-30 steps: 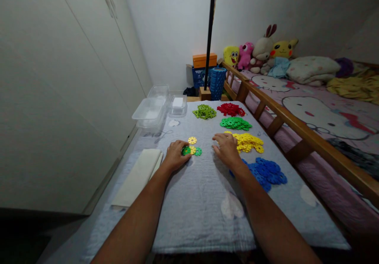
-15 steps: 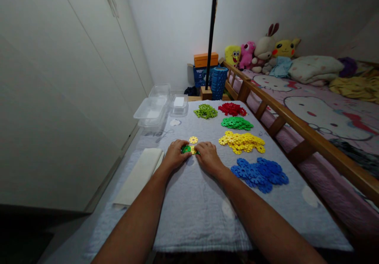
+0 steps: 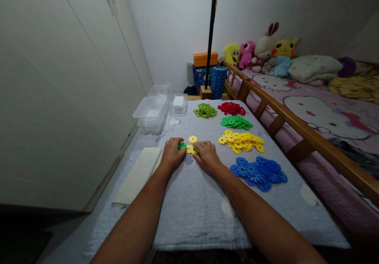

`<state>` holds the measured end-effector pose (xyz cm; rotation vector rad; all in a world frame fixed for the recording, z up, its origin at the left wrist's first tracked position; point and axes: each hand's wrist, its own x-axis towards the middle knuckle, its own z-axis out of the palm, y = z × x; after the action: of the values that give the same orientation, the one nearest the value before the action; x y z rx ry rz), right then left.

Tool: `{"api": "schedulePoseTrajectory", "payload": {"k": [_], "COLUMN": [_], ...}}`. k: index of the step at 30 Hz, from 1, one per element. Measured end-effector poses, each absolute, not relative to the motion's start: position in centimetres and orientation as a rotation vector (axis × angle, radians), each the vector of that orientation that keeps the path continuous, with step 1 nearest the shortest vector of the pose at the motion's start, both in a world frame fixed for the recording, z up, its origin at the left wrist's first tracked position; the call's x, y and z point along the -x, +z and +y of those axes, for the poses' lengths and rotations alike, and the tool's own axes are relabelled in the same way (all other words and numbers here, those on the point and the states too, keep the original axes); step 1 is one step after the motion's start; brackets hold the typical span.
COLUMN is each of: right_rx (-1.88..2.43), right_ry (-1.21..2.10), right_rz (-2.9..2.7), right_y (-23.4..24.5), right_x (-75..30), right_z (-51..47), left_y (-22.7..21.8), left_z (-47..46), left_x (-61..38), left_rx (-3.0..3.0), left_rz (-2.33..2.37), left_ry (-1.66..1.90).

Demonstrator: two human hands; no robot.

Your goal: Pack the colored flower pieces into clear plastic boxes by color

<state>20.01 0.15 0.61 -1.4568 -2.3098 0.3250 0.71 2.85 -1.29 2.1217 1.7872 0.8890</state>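
My left hand [image 3: 174,152] is closed on a green flower-shaped interlocking disc [image 3: 181,146], partly hidden by its fingers. Close to its right, yellow discs [image 3: 189,149] lie at the fingertips of my right hand [image 3: 208,155], which pinches the one nearest to it. A bit of green also shows under the right fingers, mostly covered. Whether the green and yellow discs are joined I cannot tell. A single yellow disc [image 3: 192,139] lies flat on the cloth just beyond both hands.
Along the right lie piles of blue discs [image 3: 259,173], yellow discs [image 3: 241,141], green discs [image 3: 236,122] and red discs [image 3: 231,108]. Light-green pieces [image 3: 205,110] lie at the back. Clear plastic boxes [image 3: 149,110] and a folded cream cloth [image 3: 137,177] stand left. A wooden bed rail [image 3: 284,121] borders the table.
My left hand has shifted slightly left with the green disc. More yellow now shows between the hands. My right hand has hardly moved.
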Motion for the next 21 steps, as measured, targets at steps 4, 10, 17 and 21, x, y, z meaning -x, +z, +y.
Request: {"api": "schedulePoseTrajectory", "payload": {"k": [4,10,17,21], "right_rx": [1.441,1.491,1.846,2.052], "right_ry": [0.339,0.221,-0.033,-0.081], "right_rz": [-2.307,-2.172,-1.798,-1.665], "right_y": [0.6,2.2,3.7,3.6], "right_x": [-20.0,-22.5,-31.4,-34.8], "right_z": [0.1,0.6,2.4,2.6], "left_y": [-1.6,-1.7,-1.2,-1.2], "left_z": [2.8,2.6,2.3,2.4], "left_x": [-0.6,-0.7,-0.9,-0.9], "left_rx": [-2.176,-2.177,-2.189,-2.185], "left_rz": [1.774,1.773,1.776,1.758], "left_ry": [0.822,0.701,0.656,0.664]}}
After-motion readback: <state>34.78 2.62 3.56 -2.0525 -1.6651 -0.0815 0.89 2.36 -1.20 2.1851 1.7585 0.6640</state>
